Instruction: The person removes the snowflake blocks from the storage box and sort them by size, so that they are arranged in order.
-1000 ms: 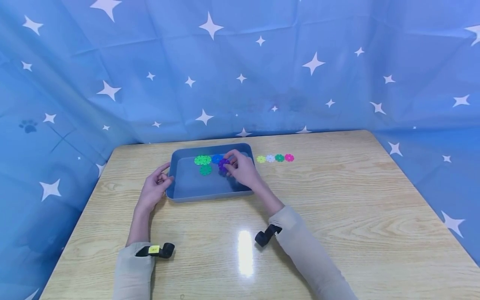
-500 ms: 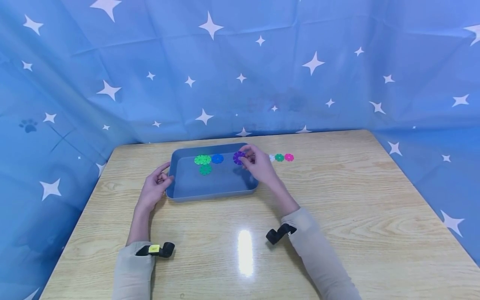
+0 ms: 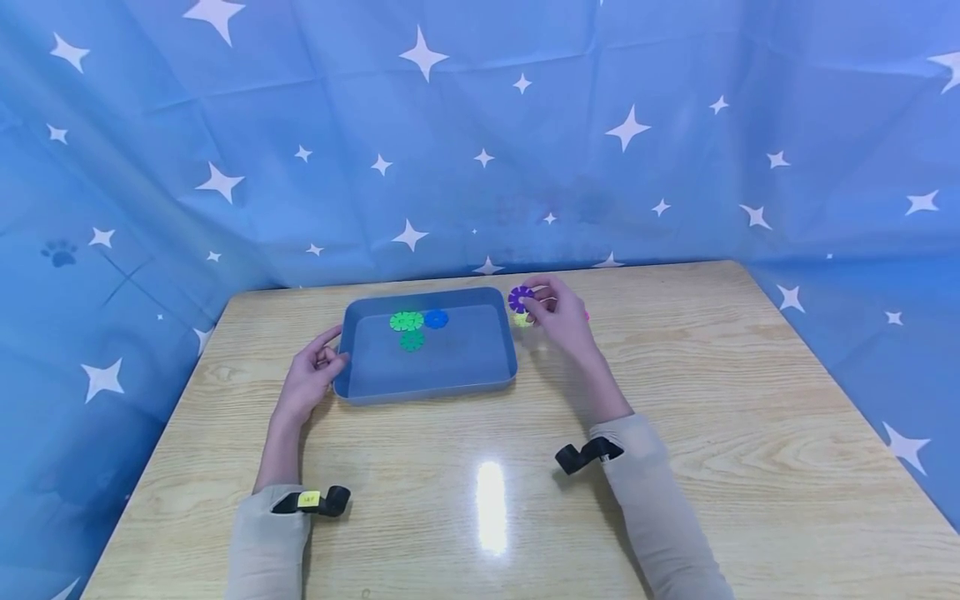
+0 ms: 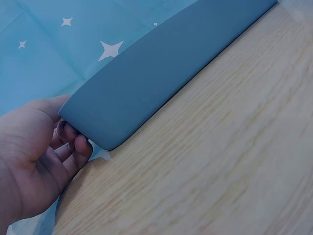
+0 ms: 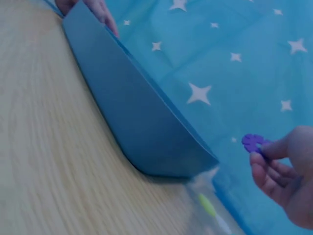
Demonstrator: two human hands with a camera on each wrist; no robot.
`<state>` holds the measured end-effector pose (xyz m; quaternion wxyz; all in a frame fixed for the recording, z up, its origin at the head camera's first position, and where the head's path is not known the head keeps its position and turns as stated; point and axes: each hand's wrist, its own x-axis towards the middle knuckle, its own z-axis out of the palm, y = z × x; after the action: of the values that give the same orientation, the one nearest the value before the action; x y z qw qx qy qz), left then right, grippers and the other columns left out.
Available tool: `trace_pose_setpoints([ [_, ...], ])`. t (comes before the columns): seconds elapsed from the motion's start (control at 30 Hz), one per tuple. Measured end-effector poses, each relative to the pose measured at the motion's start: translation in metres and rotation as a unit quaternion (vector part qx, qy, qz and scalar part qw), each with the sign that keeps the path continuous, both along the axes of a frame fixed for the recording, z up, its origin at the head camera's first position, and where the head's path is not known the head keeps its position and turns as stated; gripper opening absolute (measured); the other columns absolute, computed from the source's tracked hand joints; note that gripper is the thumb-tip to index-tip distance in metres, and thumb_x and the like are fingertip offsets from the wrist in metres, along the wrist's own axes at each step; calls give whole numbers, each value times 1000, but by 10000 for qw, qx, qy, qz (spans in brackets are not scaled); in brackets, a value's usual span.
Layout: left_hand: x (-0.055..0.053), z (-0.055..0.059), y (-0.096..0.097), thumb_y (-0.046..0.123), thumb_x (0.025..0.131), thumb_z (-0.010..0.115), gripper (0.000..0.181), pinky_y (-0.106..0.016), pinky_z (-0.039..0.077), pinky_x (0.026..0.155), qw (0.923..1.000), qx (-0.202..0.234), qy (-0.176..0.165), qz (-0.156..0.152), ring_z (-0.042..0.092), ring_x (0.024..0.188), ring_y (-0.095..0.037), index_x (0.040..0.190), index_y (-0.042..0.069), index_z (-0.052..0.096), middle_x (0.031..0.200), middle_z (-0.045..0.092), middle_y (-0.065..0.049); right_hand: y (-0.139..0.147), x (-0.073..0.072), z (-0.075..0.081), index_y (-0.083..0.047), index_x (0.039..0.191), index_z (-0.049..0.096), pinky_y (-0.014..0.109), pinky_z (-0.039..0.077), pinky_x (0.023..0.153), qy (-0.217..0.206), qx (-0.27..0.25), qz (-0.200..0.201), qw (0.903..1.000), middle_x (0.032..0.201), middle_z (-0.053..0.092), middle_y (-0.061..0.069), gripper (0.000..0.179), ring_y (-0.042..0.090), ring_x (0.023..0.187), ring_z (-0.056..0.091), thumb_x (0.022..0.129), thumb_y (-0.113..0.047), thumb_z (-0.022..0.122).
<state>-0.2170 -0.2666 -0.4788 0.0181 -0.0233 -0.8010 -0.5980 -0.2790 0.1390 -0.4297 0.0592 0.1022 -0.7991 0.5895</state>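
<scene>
In the head view my right hand [image 3: 562, 321] pinches a purple snowflake disc [image 3: 519, 299] between thumb and fingertips, above the table just past the tray's right side. The right wrist view shows the notched purple disc [image 5: 253, 142] held near the fingertips. My left hand [image 3: 303, 379] grips the left wall of a shallow blue-grey tray [image 3: 457, 371], with the thumb at the rim and other fingers curled against the outer side. Inside the tray lie light green discs [image 3: 406, 321] overlapping, a darker green disc [image 3: 412, 341] and a blue disc [image 3: 436, 319].
A yellow-green disc [image 3: 522, 320] lies on the wooden table [image 3: 712, 375] beneath the right hand. A pink disc [image 3: 587, 316] barely shows past that hand, which hides others in the row. Behind the table hangs a blue star-patterned cloth [image 3: 555, 150].
My right hand has lifted the purple disc from inside the tray and carried it right, over the tray's edge to above the row of discs. The left hand stays at the tray.
</scene>
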Motion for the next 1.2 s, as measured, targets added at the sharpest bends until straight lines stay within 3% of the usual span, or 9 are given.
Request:
trace_pose_setpoints([
  [0.13,0,-2,-1,7,101,59,55,-22,37,56,10000,-11,26,-1,45,67,-10,154,7,42,84,53,-3,13,1,1,-3,126,60,55,56,78,-84,2,-207,9997,102,63,18,27,35,82,65,101,-9,63],
  [0.4,-1,-2,-1,9,101,59,56,-21,39,59,9998,-148,-27,103,47,71,-11,154,7,42,86,53,-4,43,-6,-6,-5,125,60,47,56,77,-254,516,-651,9962,102,63,16,25,33,86,66,101,-11,63],
  [0.63,-1,-5,-1,7,100,59,56,-21,38,60,10000,-7,63,22,46,70,-9,154,4,41,84,52,0,75,-9,-12,-3,125,61,28,53,73,-319,1281,-1216,9838,109,64,19,25,31,95,64,101,-12,62],
  [0.8,0,-5,-1,6,100,59,57,-21,36,59,9999,72,120,21,43,68,-7,153,3,41,83,49,2,91,-9,-18,-1,124,62,20,50,64,-535,1392,-1448,9782,105,64,21,25,32,92,65,101,-8,62],
  [1.03,0,-4,0,8,100,60,57,-21,37,59,10000,-11,40,51,45,70,-8,154,4,40,84,51,1,105,-9,-27,0,125,64,23,46,59,-742,1816,-1784,9642,101,65,22,26,24,81,59,102,-10,60],
  [1.2,0,-4,0,8,100,60,57,-21,37,59,10000,23,42,58,44,70,-8,154,4,40,84,50,1,110,-11,-33,1,127,65,25,46,62,-804,2029,-1894,9573,105,66,24,29,28,87,60,102,-12,59],
])
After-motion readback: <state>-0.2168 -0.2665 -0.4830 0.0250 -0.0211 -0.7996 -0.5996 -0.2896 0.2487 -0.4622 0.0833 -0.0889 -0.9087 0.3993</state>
